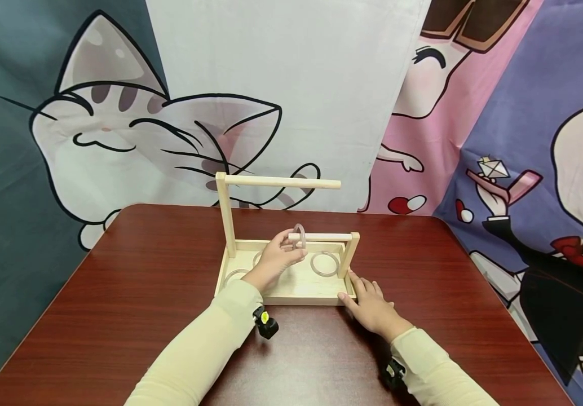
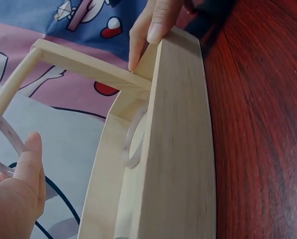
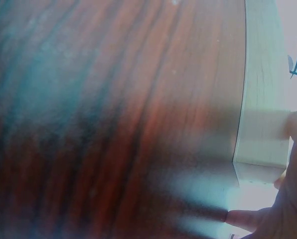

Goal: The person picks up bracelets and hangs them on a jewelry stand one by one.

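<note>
Table (image 1: 159, 282) of dark red wood grain shines softly in front of a pale wooden tray (image 1: 301, 301); behind it hang cloths (image 1: 291, 56) with cartoon drawings, a smiling cat on the left, pink and violet parts on the right; from the tray rise a taller post (image 1: 226, 217) and a shorter post (image 1: 349, 256), each bearing a horizontal rod; left hand (image 1: 273, 262) pinches a translucent ring (image 1: 299, 226), which seems to surround the lower rod (image 1: 327, 237) near its free end; right hand (image 1: 372, 307), apart from the left, rests extended fingers at the tray's right front corner.
</note>
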Demonstrator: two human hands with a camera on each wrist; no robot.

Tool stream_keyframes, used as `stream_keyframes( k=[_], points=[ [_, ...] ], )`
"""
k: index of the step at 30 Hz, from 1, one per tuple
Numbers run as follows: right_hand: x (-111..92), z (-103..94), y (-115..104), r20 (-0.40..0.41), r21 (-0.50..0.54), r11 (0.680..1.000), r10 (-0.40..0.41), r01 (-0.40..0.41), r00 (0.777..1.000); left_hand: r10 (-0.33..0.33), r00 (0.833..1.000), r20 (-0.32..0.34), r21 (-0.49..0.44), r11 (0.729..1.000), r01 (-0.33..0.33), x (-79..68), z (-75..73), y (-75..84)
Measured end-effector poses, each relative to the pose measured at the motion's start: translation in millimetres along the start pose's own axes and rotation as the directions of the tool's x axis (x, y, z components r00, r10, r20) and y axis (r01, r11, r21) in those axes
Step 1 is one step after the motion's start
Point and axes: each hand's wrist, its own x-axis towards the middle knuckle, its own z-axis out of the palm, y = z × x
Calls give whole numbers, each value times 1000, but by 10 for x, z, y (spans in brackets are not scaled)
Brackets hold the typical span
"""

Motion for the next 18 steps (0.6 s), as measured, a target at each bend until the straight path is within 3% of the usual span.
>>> stream_keyframes(
  k=[11,18],
  points=[
    [8,-4,-4,-3,-3,1000,0,0,1000,-27,999,33,-92,995,30,23,93,-28],
    [11,-3,0,4,-7,1000,0,0,1000,-37,998,56,-90,995,42,31,151,-56]
  ],
)
